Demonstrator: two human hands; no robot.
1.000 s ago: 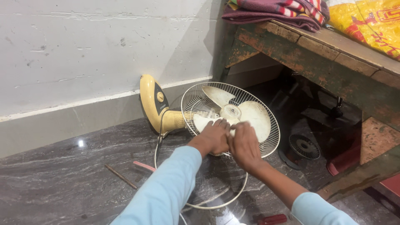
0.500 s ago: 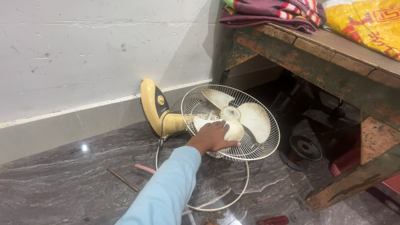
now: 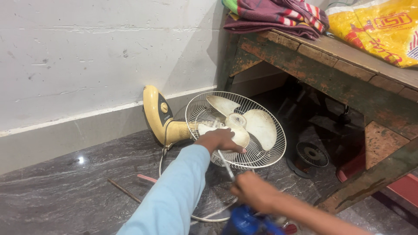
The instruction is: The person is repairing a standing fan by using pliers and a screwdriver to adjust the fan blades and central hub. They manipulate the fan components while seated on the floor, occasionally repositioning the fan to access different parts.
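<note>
Two bare hands were observed. The left hand [image 3: 219, 140] was seen at the end of a long, light blue sleeve [image 3: 174, 191] of smooth fabric, closed at the wrist, with no markings noted. The right hand [image 3: 254, 191] was blurred; its forearm was uncovered. No gloves, rings or watch could be made out.

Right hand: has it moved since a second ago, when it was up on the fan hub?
Yes. The right hand has come off the fan blades and now sits lower, below the wire guard, nearer the camera, gripping a thin tool. The left hand stays on the blades.
</note>
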